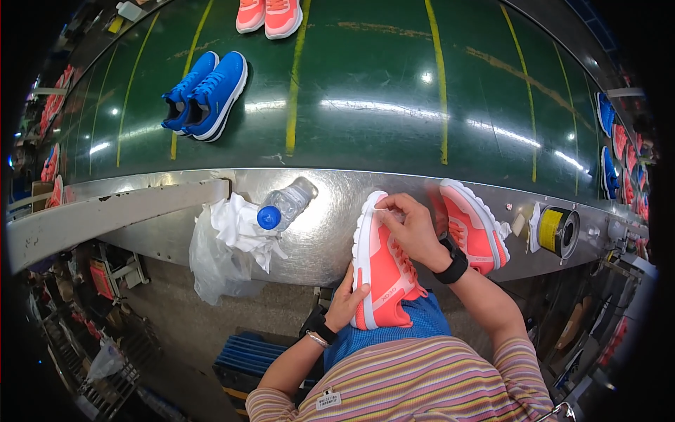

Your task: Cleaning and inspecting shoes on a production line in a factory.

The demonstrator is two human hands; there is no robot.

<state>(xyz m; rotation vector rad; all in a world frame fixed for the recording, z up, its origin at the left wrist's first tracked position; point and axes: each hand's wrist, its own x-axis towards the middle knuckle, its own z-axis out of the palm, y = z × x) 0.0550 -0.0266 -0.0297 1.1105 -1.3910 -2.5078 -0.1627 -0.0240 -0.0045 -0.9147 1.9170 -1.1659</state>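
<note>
A coral-pink sneaker (383, 285) with a white sole stands toe-up, tilted, in front of my body at the bench edge. My left hand (346, 302) is closed around its heel end, thumb on the upper and fingers along the sole. Over the toe, my right hand (416, 228) has its thumb and index finger pinched together. Something thin and pale shows at those fingertips, too small to name. Beside my right wrist, a second coral sneaker (478, 225) rests on the metal bench (323, 246), its sole edge facing right.
A clear bottle with a blue cap (295, 200) lies by crumpled white tissue (242, 225) and a plastic bag (214, 271). A yellow-and-black can (559, 231) sits at right. Beyond the bench, a green conveyor belt (365, 141) carries blue sneakers (218, 98) and coral ones (281, 17).
</note>
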